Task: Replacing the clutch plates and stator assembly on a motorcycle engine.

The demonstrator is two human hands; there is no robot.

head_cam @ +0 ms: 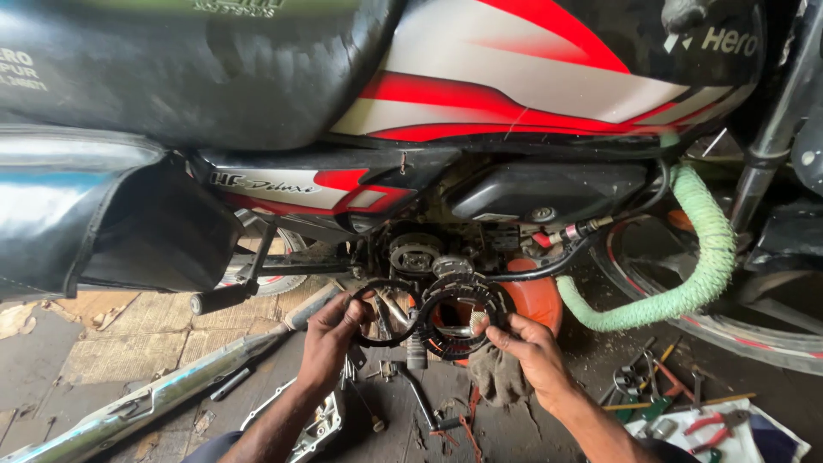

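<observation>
I look down at the open engine side (pixel 429 253) of a black and red motorcycle. My left hand (pixel 336 330) pinches a thin dark ring-shaped plate (pixel 383 340) by its left edge. My right hand (pixel 525 343) grips a stack of toothed ring plates (pixel 463 296) by the right rim. The two rings sit side by side, just in front of the engine opening. Through the right ring an orange-red bowl (pixel 538 300) shows.
A green cloth-wrapped hose (pixel 699 257) curves at the right by a wheel (pixel 729 334). A chrome exhaust pipe (pixel 171 390) runs along the floor at the left. Pliers and tools (pixel 686 416) lie at the lower right; a metal cover (pixel 313 424) and bolts lie below my hands.
</observation>
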